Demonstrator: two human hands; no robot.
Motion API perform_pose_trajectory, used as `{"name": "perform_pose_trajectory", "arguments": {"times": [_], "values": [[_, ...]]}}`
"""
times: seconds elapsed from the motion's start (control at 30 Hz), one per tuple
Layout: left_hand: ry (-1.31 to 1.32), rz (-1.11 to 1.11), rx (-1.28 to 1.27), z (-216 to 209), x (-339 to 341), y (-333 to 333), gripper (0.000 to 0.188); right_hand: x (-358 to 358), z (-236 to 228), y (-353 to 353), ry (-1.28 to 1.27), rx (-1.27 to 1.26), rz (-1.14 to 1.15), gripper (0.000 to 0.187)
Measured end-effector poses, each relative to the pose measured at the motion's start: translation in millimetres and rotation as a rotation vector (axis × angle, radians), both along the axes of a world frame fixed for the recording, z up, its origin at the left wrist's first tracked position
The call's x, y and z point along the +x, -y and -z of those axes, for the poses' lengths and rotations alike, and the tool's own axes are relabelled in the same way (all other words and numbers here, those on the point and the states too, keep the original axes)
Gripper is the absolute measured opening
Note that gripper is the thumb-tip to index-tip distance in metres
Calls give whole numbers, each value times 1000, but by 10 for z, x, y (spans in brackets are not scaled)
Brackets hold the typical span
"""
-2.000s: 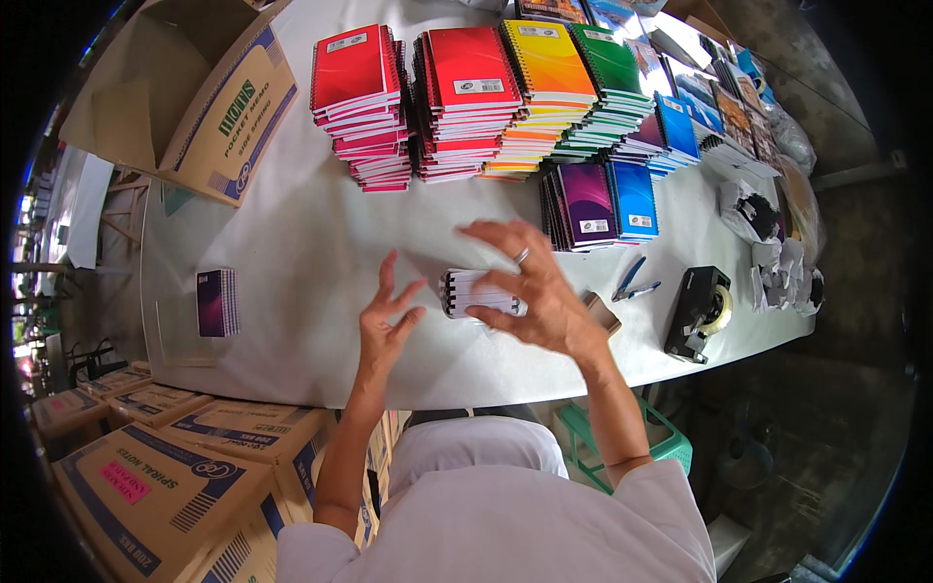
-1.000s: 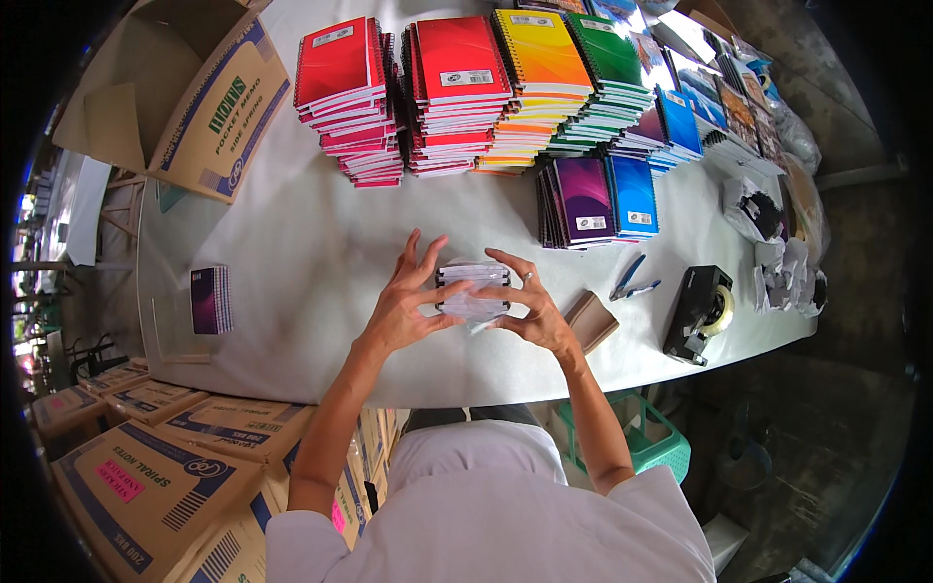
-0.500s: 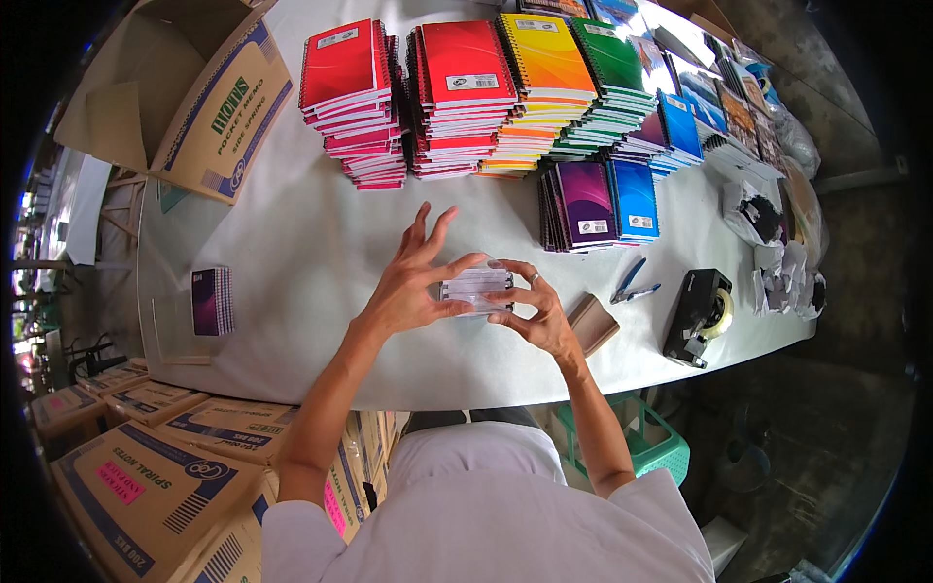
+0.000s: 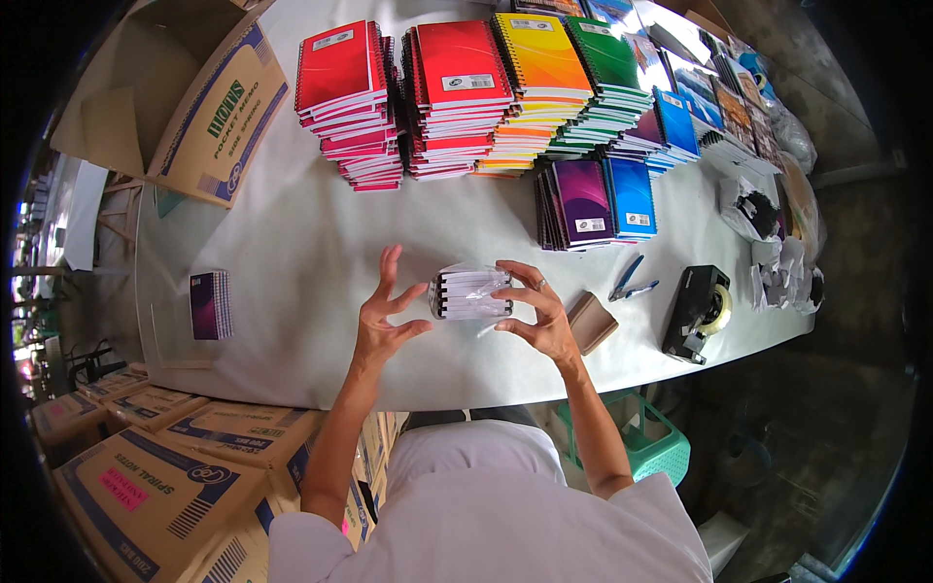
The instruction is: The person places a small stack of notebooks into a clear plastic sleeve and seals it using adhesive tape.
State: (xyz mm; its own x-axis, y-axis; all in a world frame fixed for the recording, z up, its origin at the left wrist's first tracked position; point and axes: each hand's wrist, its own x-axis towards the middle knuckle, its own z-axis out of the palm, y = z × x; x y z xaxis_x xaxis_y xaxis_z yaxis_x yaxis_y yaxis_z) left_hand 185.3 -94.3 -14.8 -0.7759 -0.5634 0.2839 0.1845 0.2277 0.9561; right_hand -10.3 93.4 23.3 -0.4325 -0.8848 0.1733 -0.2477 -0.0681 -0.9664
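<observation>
A small stack of spiral notebooks (image 4: 470,293) in clear plastic wrap sits in front of me, its white page edges and black coils showing. My right hand (image 4: 540,313) grips the right end of this bundle between thumb and fingers. To its left, my left hand (image 4: 383,316) hovers with fingers spread, apart from the bundle and holding nothing. A flat brown object (image 4: 591,324) lies just right of my right hand. Farther left on the table is another small pack of purple notebooks (image 4: 210,305).
Tall stacks of red (image 4: 457,68), yellow (image 4: 540,58) and green notebooks (image 4: 608,58) stand at the back, with purple (image 4: 581,199) and blue ones (image 4: 630,199) nearer. Blue-handled cutters (image 4: 630,284) and a black tape dispenser (image 4: 696,313) lie right. An open carton (image 4: 222,117) stands far left.
My left hand has let go of the wrapped notebooks and drawn back to the left. My right hand keeps its hold on the right end.
</observation>
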Motion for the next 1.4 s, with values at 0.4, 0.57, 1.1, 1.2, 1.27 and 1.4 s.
{"name": "perform_pose_trajectory", "arguments": {"times": [0.4, 0.57, 1.1, 1.2, 1.27, 1.4], "values": [[237, 106, -574, -394, -285, -5, 44, 102, -24, 59, -35, 92, 43, 31], [186, 106, -618, -378, -373, 67, 42, 75, -37, 124, -63, 128, 101, 29], [686, 707, 444, -534, -917, 553, 49, -95, -140, 369, 466, 303, 139, 33], [624, 701, 459, -437, -891, 571, 47, -33, -153, 387, 498, 257, 175, 31], [565, 732, 434, -481, -897, 556, 42, -8, -135, 379, 493, 219, 177, 30], [540, 830, 313, -391, -829, 594, 40, 60, -137, 387, 405, 169, 162, 28]]}}
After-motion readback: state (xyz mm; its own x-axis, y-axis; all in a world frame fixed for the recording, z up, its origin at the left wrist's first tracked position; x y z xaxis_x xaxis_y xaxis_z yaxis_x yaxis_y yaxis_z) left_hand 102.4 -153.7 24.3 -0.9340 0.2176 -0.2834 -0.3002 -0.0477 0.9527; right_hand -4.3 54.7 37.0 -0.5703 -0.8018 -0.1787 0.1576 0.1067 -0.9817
